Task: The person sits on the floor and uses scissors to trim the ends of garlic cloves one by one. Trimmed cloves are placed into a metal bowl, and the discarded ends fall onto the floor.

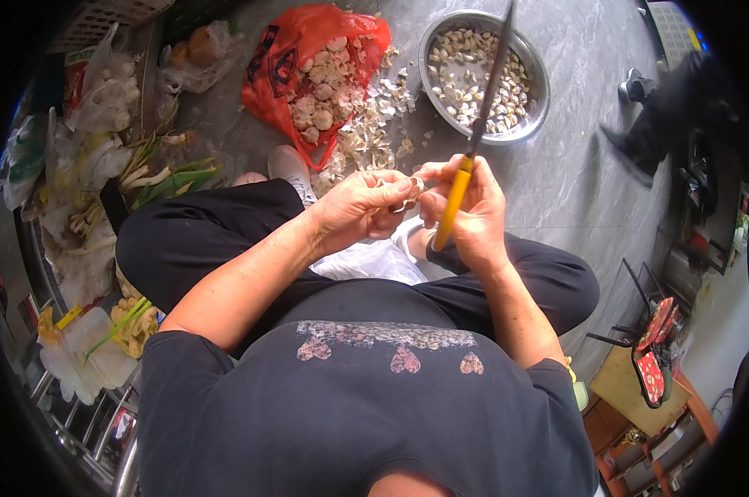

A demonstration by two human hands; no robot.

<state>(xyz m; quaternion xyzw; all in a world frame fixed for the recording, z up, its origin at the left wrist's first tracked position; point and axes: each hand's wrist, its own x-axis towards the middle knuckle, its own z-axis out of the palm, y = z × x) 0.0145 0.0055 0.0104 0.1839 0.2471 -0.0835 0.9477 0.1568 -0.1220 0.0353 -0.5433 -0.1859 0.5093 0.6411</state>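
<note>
My left hand (371, 202) pinches a small garlic clove (414, 188) with pieces of skin on it, between thumb and fingers. My right hand (470, 205) grips the yellow handle of a knife (454, 202), its narrow dark blade pointing away from me. The right fingertips meet the clove beside the left thumb. Ahead to the left, an open red plastic bag (259, 84) holds garlic bulbs (324, 93). Beyond my right hand stands a round metal basin (539, 121) with many loose garlic cloves (470, 93) in it. Papery garlic skins (365, 140) are strewn between bag and basin.
On the left are spring onions (163, 177), ginger (135, 323) and several clear plastic bags (104, 93). A person's dark-clad leg (666, 118) is on the grey floor (588, 74) at right. Lower right stands a wooden cabinet (635, 397).
</note>
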